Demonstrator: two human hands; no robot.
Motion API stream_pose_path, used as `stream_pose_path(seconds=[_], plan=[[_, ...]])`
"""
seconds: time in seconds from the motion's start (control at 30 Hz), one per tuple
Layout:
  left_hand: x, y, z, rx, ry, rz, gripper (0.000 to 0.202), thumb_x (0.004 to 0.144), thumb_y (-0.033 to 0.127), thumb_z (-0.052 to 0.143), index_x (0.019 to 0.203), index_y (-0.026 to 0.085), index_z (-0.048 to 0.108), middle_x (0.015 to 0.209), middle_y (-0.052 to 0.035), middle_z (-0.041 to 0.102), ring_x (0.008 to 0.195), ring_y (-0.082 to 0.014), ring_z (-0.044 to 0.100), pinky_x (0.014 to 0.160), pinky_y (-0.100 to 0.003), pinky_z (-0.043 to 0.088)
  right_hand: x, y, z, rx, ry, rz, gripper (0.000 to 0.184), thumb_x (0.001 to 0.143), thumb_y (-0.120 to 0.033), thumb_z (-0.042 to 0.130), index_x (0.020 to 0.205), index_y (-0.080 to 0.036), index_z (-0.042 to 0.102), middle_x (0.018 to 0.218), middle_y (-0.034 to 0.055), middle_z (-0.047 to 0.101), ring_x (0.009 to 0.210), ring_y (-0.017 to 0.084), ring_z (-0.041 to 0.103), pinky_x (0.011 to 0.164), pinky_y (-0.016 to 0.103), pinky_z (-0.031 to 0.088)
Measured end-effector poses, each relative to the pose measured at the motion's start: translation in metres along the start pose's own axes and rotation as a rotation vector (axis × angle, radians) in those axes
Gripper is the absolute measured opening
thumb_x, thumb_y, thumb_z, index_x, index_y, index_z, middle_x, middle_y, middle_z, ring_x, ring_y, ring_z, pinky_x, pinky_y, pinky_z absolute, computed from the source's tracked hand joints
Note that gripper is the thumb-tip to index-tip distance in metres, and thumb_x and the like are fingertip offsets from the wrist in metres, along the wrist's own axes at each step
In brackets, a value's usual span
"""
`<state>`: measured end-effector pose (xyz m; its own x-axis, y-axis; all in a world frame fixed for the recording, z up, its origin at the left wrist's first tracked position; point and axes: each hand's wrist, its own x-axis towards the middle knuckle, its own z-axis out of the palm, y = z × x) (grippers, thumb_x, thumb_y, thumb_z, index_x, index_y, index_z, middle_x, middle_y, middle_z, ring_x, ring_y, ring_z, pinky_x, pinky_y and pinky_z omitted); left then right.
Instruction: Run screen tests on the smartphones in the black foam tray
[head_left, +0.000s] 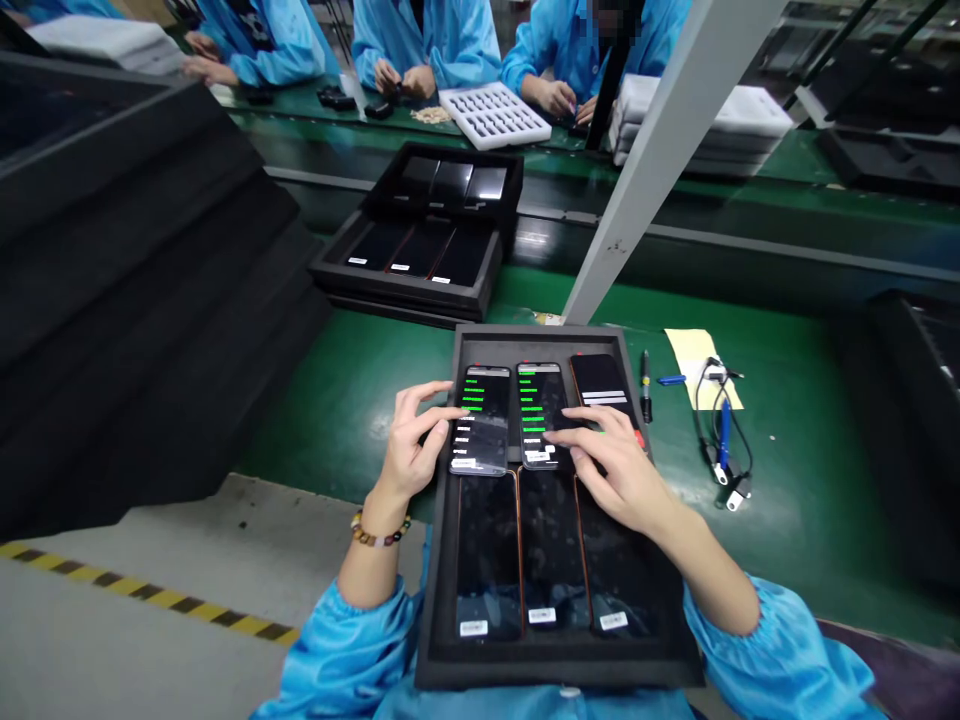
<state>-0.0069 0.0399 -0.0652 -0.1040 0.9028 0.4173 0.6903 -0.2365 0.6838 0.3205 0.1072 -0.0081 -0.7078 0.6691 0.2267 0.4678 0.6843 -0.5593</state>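
A black foam tray [675, 655] in front of me holds several smartphones in two rows. In the back row, the left smartphone [484, 435] and the middle smartphone [551, 395] are lit, with lists of green and white text. The right smartphone [596, 372] shows a dark screen with pale bars, partly covered by my fingers. My left hand [412, 435] has its index finger stretched onto the left phone's screen. My right hand [615, 460] reaches over the middle and right phones, fingers spread, index fingertip at the middle screen. The front-row phones are dark and carry white labels.
More foam trays with phones [420, 255] are stacked behind, beside a slanting grey post [637, 190]. Cables [724, 430], a black marker [646, 385] and yellow paper [686, 345] lie right. Tall black trays [135, 300] rise left. Co-workers in blue sit across, near a white tray [495, 115].
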Motion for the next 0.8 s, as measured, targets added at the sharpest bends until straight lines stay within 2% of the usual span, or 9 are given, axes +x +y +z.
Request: stream_pose_path(seconds=[0.17, 0.37, 0.5, 0.67, 0.8], plan=[[0.000, -0.001, -0.001, -0.016, 0.012, 0.020, 0.039, 0.111, 0.038, 0.046, 0.114, 0.028, 0.084, 0.146, -0.0083, 0.065, 0.136, -0.0295, 0.056, 0.115, -0.054, 0.050, -0.012, 0.012, -0.005, 0.005, 0.122, 0.071, 0.035, 0.108, -0.020, 0.047, 0.129, -0.026, 0.074, 0.128, 0.0095, 0.076, 0.138, 0.029, 0.060, 0.115, 0.054, 0.044], [0.003, -0.001, -0.001, 0.018, -0.056, 0.056, 0.039, 0.110, 0.035, 0.048, 0.108, 0.028, 0.086, 0.147, -0.0081, 0.066, 0.136, -0.0305, 0.054, 0.118, -0.057, 0.044, -0.023, 0.026, -0.008, 0.007, 0.189, 0.147, 0.034, 0.110, -0.024, 0.048, 0.131, -0.029, 0.073, 0.134, 0.0074, 0.073, 0.138, 0.029, 0.058, 0.116, 0.052, 0.043], [0.004, -0.002, -0.001, 0.001, -0.039, 0.040, 0.037, 0.110, 0.036, 0.049, 0.115, 0.027, 0.084, 0.147, -0.0090, 0.066, 0.136, -0.0310, 0.055, 0.116, -0.056, 0.045, -0.023, 0.041, -0.013, -0.026, 0.254, 0.266, 0.034, 0.112, -0.029, 0.044, 0.129, -0.028, 0.073, 0.133, 0.0094, 0.072, 0.138, 0.030, 0.059, 0.116, 0.054, 0.043], [0.005, -0.002, 0.000, -0.007, -0.039, 0.018, 0.036, 0.110, 0.037, 0.049, 0.118, 0.026, 0.082, 0.147, -0.0098, 0.064, 0.138, -0.0310, 0.053, 0.116, -0.054, 0.047, -0.018, 0.061, -0.017, -0.043, 0.225, 0.320, 0.036, 0.111, -0.031, 0.042, 0.133, -0.028, 0.071, 0.134, 0.0099, 0.071, 0.142, 0.030, 0.056, 0.118, 0.056, 0.042], [0.006, -0.001, 0.001, 0.005, -0.048, -0.005, 0.037, 0.110, 0.037, 0.047, 0.121, 0.025, 0.080, 0.148, -0.0099, 0.063, 0.138, -0.0310, 0.052, 0.117, -0.054, 0.046, -0.007, 0.056, -0.015, -0.131, 0.180, 0.306, 0.038, 0.110, -0.027, 0.041, 0.134, -0.023, 0.070, 0.137, 0.0131, 0.071, 0.144, 0.032, 0.054, 0.120, 0.058, 0.039]])
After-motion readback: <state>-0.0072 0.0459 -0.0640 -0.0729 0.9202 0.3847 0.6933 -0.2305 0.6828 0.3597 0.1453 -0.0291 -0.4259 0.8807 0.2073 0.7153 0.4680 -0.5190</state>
